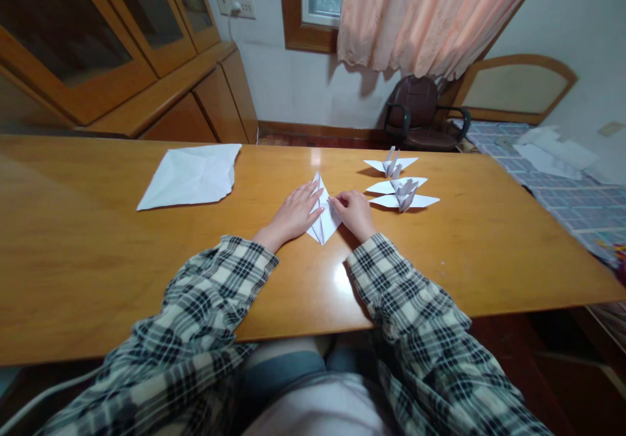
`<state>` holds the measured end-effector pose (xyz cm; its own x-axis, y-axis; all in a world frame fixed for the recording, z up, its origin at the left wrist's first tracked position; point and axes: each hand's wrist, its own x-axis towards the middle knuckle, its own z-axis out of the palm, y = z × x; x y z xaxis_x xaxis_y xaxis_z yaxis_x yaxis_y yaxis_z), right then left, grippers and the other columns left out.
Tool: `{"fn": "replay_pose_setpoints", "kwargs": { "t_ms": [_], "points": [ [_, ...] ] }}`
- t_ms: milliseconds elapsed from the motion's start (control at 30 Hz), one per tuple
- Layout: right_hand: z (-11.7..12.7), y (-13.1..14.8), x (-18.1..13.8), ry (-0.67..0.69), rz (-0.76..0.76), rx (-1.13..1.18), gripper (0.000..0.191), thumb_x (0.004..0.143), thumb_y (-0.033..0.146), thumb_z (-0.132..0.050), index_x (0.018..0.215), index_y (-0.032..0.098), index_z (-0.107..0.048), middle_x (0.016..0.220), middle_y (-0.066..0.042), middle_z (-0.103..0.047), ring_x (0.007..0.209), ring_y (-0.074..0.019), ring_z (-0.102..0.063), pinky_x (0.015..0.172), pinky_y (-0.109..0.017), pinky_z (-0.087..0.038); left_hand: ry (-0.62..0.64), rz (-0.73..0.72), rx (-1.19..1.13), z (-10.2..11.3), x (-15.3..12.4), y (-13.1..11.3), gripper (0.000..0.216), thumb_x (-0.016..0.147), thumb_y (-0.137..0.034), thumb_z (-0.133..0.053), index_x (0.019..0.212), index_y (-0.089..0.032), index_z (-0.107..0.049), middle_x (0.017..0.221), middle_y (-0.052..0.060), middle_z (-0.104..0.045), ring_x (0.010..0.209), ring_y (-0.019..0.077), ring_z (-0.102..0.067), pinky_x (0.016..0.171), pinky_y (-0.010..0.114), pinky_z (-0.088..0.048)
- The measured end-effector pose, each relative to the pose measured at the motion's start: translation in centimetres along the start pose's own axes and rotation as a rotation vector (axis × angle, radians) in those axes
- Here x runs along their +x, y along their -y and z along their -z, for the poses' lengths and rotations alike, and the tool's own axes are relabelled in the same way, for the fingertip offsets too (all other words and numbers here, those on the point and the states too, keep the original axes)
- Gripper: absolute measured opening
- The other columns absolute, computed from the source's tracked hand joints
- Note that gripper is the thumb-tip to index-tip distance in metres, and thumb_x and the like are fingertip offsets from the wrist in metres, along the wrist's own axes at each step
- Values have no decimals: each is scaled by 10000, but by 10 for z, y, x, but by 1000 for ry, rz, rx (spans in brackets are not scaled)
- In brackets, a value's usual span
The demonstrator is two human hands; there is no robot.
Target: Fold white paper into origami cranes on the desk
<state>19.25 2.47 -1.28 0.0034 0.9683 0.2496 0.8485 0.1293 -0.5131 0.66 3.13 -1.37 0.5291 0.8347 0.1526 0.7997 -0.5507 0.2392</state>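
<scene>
A folded piece of white paper (321, 227), shaped like a narrow diamond with a crease down its middle, lies on the table in front of me. My left hand (298, 209) rests flat on its left side, fingers stretched out. At the paper's right edge, my right hand (355, 210) is closed, thumb and index finger pinching the edge. Just beyond my right hand sit three folded paper cranes: one at the back (390, 164), one in the middle (398, 184) and one nearest me (405, 197).
A creased white sheet (195, 174) with one ragged edge lies on the wooden table (122, 266) at the left. Past the far edge stand a wooden cabinet (171, 107) and a brown armchair (415, 107). A bed (552, 195) is on the right.
</scene>
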Motion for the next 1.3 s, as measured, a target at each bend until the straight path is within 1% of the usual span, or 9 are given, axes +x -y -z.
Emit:
{"fn": "replay_pose_setpoints", "kwargs": {
  "t_ms": [233,500,667,833,1000,1133,1200,1300],
  "points": [
    [-1,2,-1,14,-46,2,266,908,420,-590,804,206,-711,830,-57,-666,829,-206,-546,771,-327,-364,18,11,7,0,0,0,586,1001,-449,-349,1512,-165,-327,1622,124,-251,1488,295,-247,1214,469,-224],
    [-2,6,-1,25,-86,-55,280,936,426,-551,819,207,-681,887,-69,-666,874,-221,-545,788,-338,-348,39,18,28,0,1,0,587,1000,-446,-333,1498,-136,-345,1586,154,-326,1471,298,-284,1207,474,-225],
    [-2,8,-2,9,-87,-82,287,941,425,-539,817,201,-669,892,-85,-658,880,-238,-545,784,-350,-348,42,22,22,-1,0,1,583,999,-441,-331,1495,-136,-357,1591,149,-320,1471,302,-285,1207,480,-220],
    [-3,11,-5,-4,-77,-118,252,944,393,-538,845,198,-663,906,-97,-648,889,-246,-533,795,-359,-350,57,19,16,0,1,0,587,999,-439,-319,1501,-135,-348,1599,144,-303,1478,304,-270,1211,483,-209],
    [-3,12,-5,22,-75,-160,249,949,392,-527,898,191,-666,951,-112,-646,933,-266,-533,825,-380,-351,81,22,19,1,1,-2,601,996,-432,-319,1509,-117,-326,1609,150,-276,1486,306,-248,1219,472,-189],
    [-4,4,-2,22,-55,-107,262,974,346,-483,926,195,-691,965,-105,-659,952,-255,-546,847,-370,-361,48,11,-14,1,0,-1,603,997,-416,-338,1524,-125,-292,1593,155,-313,1481,292,-267,1221,470,-194],
    [-4,-1,0,32,-33,-52,300,986,288,-443,884,196,-710,928,-96,-669,937,-237,-559,850,-354,-371,13,14,-40,0,-1,0,590,999,-393,-343,1527,-139,-281,1579,153,-343,1467,282,-301,1211,470,-227],
    [-3,-7,2,41,-6,13,280,966,250,-470,885,191,-732,915,-88,-688,934,-227,-577,860,-338,-385,-40,34,-92,-1,-1,2,569,995,-318,-344,1525,-127,-264,1548,160,-392,1437,268,-354,1195,453,-277]
  ]
}}
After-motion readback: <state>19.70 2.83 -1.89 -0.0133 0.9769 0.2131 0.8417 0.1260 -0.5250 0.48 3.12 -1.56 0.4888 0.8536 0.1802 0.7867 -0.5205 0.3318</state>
